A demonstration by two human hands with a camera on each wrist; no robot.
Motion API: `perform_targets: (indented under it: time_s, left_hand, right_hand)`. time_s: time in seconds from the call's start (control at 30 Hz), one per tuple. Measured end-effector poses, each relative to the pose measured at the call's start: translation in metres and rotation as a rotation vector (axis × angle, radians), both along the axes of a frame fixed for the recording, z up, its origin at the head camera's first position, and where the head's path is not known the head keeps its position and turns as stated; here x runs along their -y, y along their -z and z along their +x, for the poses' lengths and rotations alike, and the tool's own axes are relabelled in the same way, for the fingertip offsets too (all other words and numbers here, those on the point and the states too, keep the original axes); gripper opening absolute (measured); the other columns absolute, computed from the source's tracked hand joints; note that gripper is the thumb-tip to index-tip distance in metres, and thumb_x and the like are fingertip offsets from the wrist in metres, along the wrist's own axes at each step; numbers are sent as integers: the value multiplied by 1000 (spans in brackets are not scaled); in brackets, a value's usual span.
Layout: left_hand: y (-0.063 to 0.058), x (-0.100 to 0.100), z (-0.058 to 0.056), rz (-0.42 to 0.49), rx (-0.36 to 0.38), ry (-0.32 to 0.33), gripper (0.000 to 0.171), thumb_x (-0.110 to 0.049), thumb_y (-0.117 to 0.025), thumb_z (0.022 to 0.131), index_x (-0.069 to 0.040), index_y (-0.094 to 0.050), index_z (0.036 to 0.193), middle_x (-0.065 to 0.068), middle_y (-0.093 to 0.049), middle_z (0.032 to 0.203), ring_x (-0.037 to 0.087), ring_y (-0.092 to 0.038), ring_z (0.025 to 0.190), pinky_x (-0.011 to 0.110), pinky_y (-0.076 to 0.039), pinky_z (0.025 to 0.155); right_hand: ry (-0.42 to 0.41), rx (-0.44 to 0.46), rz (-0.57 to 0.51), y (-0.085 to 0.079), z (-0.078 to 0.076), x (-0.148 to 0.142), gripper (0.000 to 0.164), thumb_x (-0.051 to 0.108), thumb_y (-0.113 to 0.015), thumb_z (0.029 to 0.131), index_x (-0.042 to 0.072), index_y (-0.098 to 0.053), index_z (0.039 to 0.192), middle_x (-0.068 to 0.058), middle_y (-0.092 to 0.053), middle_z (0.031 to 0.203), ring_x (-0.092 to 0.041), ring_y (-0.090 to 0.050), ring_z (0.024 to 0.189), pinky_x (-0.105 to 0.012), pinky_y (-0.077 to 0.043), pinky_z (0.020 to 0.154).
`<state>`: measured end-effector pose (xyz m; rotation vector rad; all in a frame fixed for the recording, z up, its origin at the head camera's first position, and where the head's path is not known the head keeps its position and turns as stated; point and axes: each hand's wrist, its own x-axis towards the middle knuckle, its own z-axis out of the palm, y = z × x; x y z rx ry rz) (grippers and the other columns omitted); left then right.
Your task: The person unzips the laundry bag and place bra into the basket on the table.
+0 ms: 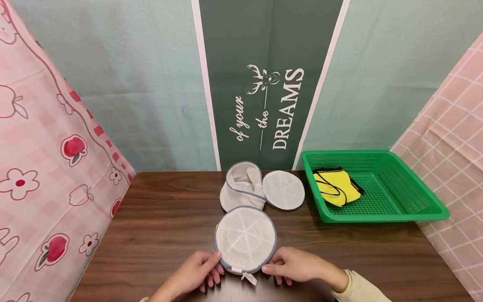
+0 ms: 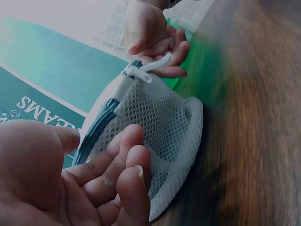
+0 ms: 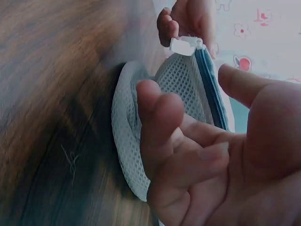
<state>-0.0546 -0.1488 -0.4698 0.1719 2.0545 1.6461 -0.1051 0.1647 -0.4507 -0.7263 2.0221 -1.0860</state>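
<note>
A round white mesh laundry bag (image 1: 246,237) with a grey-blue zipped rim stands upright near the table's front, its lid lying closed on top. My left hand (image 1: 200,268) holds its lower left rim, thumb on the upper edge and fingers against the mesh side. At the lower right rim, my right hand (image 1: 292,265) grips it in the same way. Between the hands hangs the white zipper pull (image 2: 141,74), seen close in the left wrist view. Directly behind is a second mesh laundry bag (image 1: 228,199), unzipped, its round lid (image 1: 284,190) folded out to the right.
A green plastic basket (image 1: 385,217) stands at the back right, holding a folded yellow cloth item (image 1: 341,188) with black cord and trim. The brown wooden table (image 1: 162,222) ends at a curtain (image 1: 170,105) behind. Patterned pink cloth hangs at both sides.
</note>
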Motion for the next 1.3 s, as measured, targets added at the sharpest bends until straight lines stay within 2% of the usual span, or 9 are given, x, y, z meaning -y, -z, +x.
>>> perform_targets:
  time_s: [0.2,0.37,0.47,0.63,0.7,0.83,1.0,1.17,1.3]
  left_hand:
    - [3,-4,1,42,8,25,52,-32,-47,109,12,-68,91,1,-62,66,8,-53,54,17,-41,42]
    - [5,-4,1,52,20,48,51,-31,-45,109,11,-69,92,0,-59,64,7,-51,53,17,-41,42]
    - [5,-5,1,54,19,61,50,-30,-45,110,11,-69,93,0,-57,63,6,-49,52,17,-42,42]
    - [4,-5,2,56,21,61,49,-28,-46,109,12,-68,92,0,-54,62,5,-46,50,16,-41,44]
    - [3,-5,2,55,21,62,48,-27,-46,109,12,-67,92,0,-53,61,4,-45,50,16,-41,44]
    - [2,-6,1,49,10,66,47,-28,-47,109,11,-67,91,-1,-53,62,4,-45,51,16,-40,44]
    - [2,-6,0,41,3,67,46,-28,-48,109,10,-67,90,-1,-53,62,4,-45,51,16,-40,44]
    - [3,-6,0,41,2,59,44,-27,-49,108,8,-66,88,-1,-53,63,4,-45,52,17,-40,45]
    - [3,-6,-1,37,6,54,43,-27,-49,108,7,-66,88,-1,-53,64,5,-45,52,17,-40,45]
  right_hand:
    - [-90,114,-87,3,6,5,35,30,-58,104,0,-69,92,1,-64,64,-1,-51,48,-15,-40,45]
    - [-130,138,-129,6,10,9,25,27,-58,104,5,-68,110,3,-57,59,2,-45,45,-15,-36,43]
    - [-143,99,-133,9,12,12,25,28,-58,104,5,-66,103,-1,-55,56,4,-44,47,-14,-33,44]
    - [-129,106,-176,14,17,18,29,27,-55,105,1,-61,93,10,-49,56,5,-42,50,-13,-31,48]
    - [-114,150,-204,15,19,20,31,27,-54,106,-1,-59,93,13,-49,59,4,-42,50,-13,-31,48]
    - [-111,251,-246,19,21,24,38,27,-51,107,-10,-56,99,12,-50,61,4,-40,50,-14,-29,47]
    - [-102,443,-313,25,24,28,49,27,-47,109,-22,-44,107,8,-50,65,3,-37,50,-14,-27,45]
    - [-55,562,-389,28,24,31,50,24,-42,109,-25,-37,107,10,-45,62,2,-32,47,-16,-22,42]
    - [-38,646,-445,27,24,30,47,22,-39,110,-23,-39,123,11,-41,63,2,-28,46,-20,-16,40]
